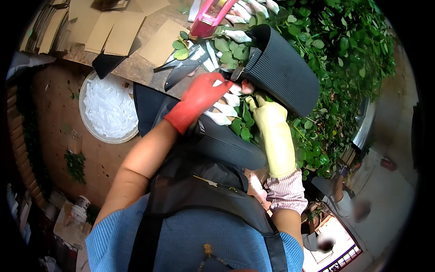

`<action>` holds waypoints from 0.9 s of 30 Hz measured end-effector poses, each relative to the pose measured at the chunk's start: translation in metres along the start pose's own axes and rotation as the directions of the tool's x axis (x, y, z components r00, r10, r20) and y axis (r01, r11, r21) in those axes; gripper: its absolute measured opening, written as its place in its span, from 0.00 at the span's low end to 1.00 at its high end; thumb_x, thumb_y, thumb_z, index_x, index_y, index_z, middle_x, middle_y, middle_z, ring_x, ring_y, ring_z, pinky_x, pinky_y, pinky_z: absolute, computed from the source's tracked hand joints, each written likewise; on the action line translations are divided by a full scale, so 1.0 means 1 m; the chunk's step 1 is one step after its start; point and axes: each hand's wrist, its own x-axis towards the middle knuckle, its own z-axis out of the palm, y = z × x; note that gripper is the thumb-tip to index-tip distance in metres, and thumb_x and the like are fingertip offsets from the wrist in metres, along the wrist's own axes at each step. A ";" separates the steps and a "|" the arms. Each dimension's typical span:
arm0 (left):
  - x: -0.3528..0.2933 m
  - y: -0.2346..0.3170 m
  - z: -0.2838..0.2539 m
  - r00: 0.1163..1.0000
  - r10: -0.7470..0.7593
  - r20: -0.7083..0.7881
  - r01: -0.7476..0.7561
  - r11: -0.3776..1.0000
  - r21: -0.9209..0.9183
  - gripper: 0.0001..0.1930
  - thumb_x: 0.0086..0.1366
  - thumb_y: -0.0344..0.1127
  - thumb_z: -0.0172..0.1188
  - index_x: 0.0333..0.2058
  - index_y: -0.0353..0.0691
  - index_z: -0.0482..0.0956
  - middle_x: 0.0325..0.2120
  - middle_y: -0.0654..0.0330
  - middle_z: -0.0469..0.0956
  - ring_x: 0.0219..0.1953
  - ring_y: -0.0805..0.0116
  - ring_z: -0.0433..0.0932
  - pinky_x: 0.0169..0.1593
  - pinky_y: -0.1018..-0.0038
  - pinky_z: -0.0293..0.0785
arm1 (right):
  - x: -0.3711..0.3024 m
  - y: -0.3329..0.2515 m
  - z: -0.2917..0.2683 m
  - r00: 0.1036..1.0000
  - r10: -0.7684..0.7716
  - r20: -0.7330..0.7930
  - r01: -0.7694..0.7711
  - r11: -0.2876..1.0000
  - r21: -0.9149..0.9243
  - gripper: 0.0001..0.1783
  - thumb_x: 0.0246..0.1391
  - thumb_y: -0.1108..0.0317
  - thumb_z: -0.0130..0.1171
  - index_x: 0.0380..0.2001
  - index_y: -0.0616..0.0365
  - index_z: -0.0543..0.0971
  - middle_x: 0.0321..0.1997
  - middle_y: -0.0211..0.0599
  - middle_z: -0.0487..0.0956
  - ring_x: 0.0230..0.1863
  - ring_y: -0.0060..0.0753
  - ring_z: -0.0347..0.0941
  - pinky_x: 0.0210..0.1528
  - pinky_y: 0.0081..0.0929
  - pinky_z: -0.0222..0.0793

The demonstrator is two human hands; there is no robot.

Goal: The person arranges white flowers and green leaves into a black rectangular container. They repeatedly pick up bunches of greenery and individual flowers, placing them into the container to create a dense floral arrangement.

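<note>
My left hand, in a red rubber glove, is closed with fingertips pressed together. A small white piece shows between its fingers. My right hand, in a long pale yellow glove, closes its fingers round a leafy stem just below a pink rose. What lies under its palm is hidden. The rose head sits between the two hands, close to the red fingertips. Beneath my left hand, several rose heads in white mesh sleeves lie in a row with green leaves, between two black ribbed panels.
Scissors and cardboard sheets lie on the wooden table. A pink plastic holder stands behind. A round basin of white strips is at left. Leafy stems are heaped at right; other people sit at lower right.
</note>
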 end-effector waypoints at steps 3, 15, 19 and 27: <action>0.013 -0.028 -0.001 0.968 0.175 -0.182 -0.184 0.983 -0.029 0.11 0.72 0.41 0.64 0.36 0.38 0.84 0.36 0.63 0.85 0.35 0.79 0.77 0.41 0.77 0.72 | 0.007 -0.006 -0.023 0.975 0.053 0.217 -0.069 0.995 0.068 0.34 0.71 0.36 0.47 0.72 0.38 0.71 0.76 0.37 0.69 0.78 0.44 0.58 0.80 0.44 0.47; -0.034 0.021 -0.034 0.979 0.204 -0.024 -0.168 0.861 0.481 0.18 0.68 0.50 0.67 0.36 0.39 0.80 0.34 0.54 0.83 0.39 0.58 0.82 0.46 0.64 0.76 | -0.006 -0.005 -0.034 0.965 0.013 0.261 -0.053 0.987 0.149 0.36 0.66 0.37 0.58 0.63 0.55 0.75 0.39 0.42 0.87 0.42 0.48 0.85 0.47 0.40 0.80; -0.022 0.017 -0.010 0.939 0.333 0.085 -0.316 0.736 0.599 0.20 0.70 0.53 0.64 0.36 0.37 0.81 0.34 0.47 0.84 0.40 0.43 0.81 0.45 0.58 0.76 | -0.008 0.001 -0.014 0.975 0.004 0.222 -0.041 0.986 0.161 0.34 0.67 0.37 0.57 0.63 0.53 0.75 0.40 0.40 0.87 0.41 0.50 0.85 0.47 0.42 0.80; -0.025 -0.027 -0.016 0.911 0.398 -0.108 -0.363 0.898 0.248 0.15 0.75 0.41 0.60 0.40 0.32 0.81 0.29 0.59 0.77 0.35 0.77 0.71 0.41 0.72 0.72 | -0.007 -0.006 -0.024 0.976 0.044 0.214 -0.081 0.982 0.170 0.28 0.67 0.47 0.61 0.62 0.51 0.77 0.37 0.41 0.87 0.40 0.51 0.85 0.46 0.45 0.79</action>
